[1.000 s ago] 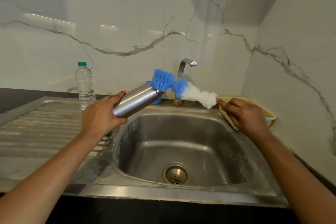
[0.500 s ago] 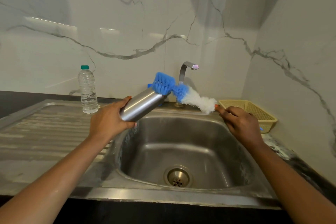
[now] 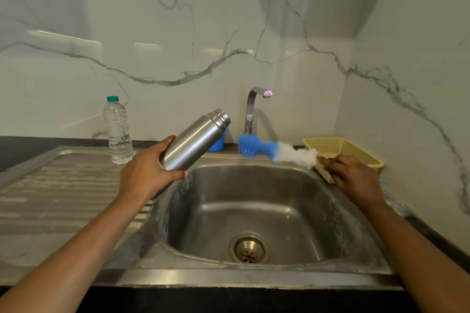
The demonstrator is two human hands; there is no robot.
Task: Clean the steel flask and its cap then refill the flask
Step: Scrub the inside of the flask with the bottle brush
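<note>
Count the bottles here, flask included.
2. The flask is held tilted in the left hand above the sink's left rim; the plastic bottle stands upright on the drainboard. A blue thing behind the flask is partly hidden.

There is one silver cylindrical steel flask, one blue-and-white bristled bottle brush, one clear plastic water bottle, one yellow plastic mesh basket, one small blue container, one steel sink with one round drain, one curved chrome tap, and two hands: the left hand and the right hand.
</note>
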